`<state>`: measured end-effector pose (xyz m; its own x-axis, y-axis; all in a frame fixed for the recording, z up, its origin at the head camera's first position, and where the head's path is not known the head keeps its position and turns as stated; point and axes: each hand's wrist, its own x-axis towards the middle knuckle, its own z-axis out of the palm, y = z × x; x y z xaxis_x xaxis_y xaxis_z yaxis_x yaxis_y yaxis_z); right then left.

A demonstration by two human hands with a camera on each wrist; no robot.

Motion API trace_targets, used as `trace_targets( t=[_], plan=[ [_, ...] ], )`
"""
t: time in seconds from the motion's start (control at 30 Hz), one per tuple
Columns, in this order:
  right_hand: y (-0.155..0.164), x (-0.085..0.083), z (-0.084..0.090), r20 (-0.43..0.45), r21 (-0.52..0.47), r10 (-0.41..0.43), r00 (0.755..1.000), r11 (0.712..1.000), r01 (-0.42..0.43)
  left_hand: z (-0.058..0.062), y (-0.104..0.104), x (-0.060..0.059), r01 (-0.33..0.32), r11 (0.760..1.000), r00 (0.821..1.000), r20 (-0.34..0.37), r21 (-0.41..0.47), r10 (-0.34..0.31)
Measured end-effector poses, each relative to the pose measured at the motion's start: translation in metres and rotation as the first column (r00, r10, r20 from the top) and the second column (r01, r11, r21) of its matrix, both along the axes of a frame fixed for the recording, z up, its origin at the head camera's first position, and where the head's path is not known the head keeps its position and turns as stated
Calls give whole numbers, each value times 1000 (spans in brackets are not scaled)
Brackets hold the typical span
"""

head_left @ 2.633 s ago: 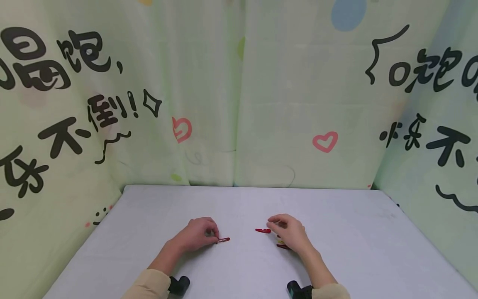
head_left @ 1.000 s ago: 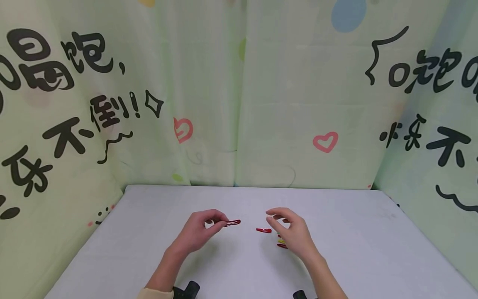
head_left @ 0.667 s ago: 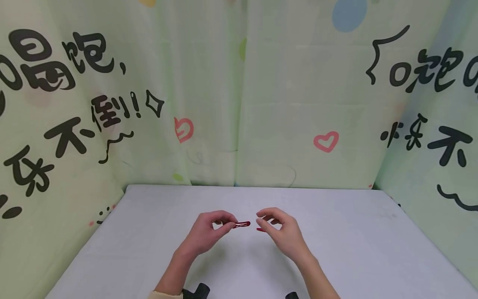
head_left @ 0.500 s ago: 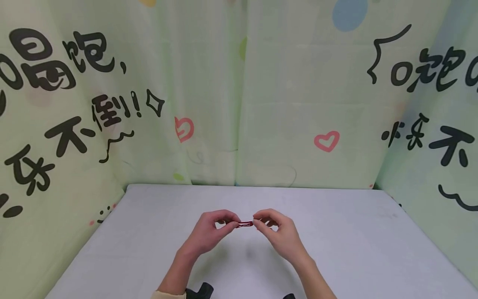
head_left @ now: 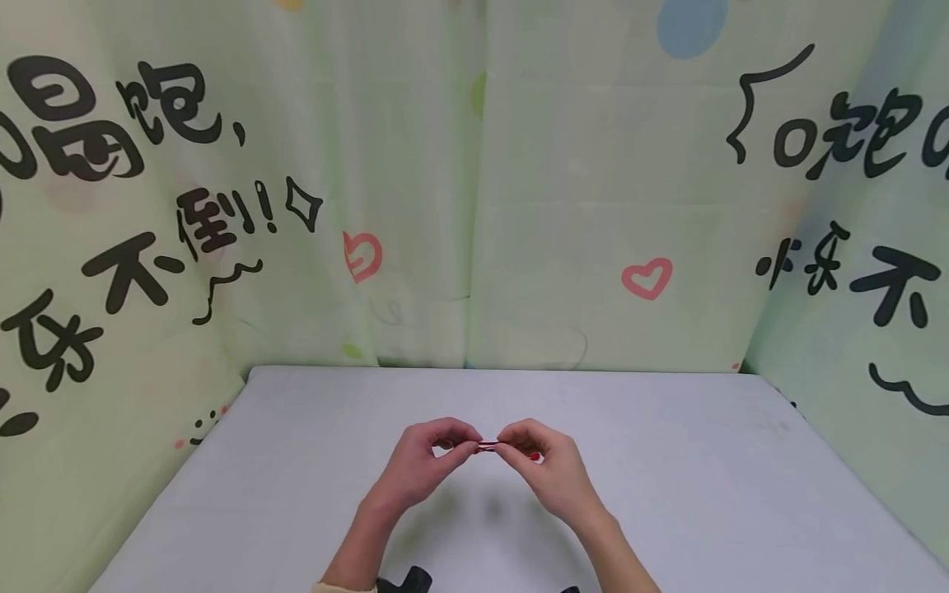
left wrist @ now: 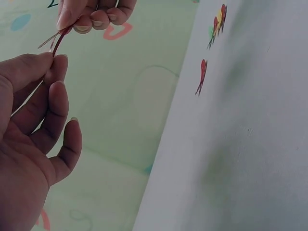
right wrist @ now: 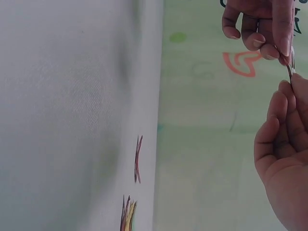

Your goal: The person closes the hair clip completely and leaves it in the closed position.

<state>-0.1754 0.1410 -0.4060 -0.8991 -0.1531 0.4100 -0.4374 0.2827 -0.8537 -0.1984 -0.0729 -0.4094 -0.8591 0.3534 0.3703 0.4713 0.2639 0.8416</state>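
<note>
A red snap hair clip is held above the table between both hands. The left hand pinches one end of it with thumb and fingers. At the other end, the thumb and fingers of the right hand pinch it too. In the left wrist view the hair clip looks bent, its thin metal strip standing apart from the red part. A second red hair clip lies on the table; in the head view the right hand mostly covers it.
Several hair clips, red, yellow and green, lie close together on the white tabletop, hidden in the head view. A printed pale green curtain rises behind the table's far edge.
The left hand has lifted the red hair clip off the table and brought it right. The right hand has moved left from beside the other clips and now pinches its other end.
</note>
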Motion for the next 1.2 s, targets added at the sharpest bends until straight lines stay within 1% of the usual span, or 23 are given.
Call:
trace_targets(
  t=[0.2, 0.37, 0.63, 0.77, 0.97, 1.2],
  plan=[
    [1, -1, 0, -50, -18, -30, 998, 999, 29, 1, 1, 1, 33, 998, 999, 31, 51, -34],
    [2, -1, 0, -54, -22, -33, 998, 999, 32, 0, 1, 3, 30, 997, 999, 36, 78, -33],
    [1, 2, -1, -37, -22, -3, 999, 1000, 2, -3, 3, 3, -14, 997, 999, 50, 72, 11],
    [1, 1, -2, -66, -7, -10, 998, 1000, 9, -2, 4, 2, -31, 997, 998, 48, 67, 28],
    [-2, -2, -6, -105, 20, -44, 994, 999, 46, -3, 5, 1, -62, 996, 998, 10, 59, 62],
    [-7, -4, -11, -159, 19, -64, 985, 998, 68, -5, 9, 2, -139, 990, 990, -8, 20, 140]
  ],
)
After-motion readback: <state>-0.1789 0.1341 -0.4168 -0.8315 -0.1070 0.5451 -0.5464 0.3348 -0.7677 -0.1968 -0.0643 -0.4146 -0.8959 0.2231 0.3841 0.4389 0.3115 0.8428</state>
